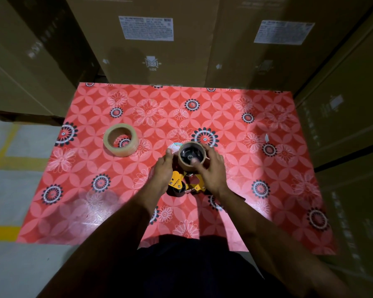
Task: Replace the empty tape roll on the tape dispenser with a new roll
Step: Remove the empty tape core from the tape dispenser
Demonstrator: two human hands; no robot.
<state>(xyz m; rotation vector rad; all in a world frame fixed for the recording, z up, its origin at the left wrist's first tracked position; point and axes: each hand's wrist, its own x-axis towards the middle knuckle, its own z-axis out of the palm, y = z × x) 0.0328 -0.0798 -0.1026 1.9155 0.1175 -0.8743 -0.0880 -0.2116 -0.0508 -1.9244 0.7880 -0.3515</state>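
Both hands meet mid-frame: right hand (213, 168) pinches the empty cardboard core (191, 156) on the yellow tape dispenser (184, 184); left hand (164, 171) grips the dispenser's side.

Red floral table cover (256, 186); labelled cardboard boxes (159, 50) behind; floor, maybe yellow-lined (2, 232)

Both forearms reaching forward, left hand (163, 168) fingers extended, right hand (211, 168) fingers curled, thumb inward

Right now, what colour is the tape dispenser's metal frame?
Yellow-orange metal frame, best seen in the head view.
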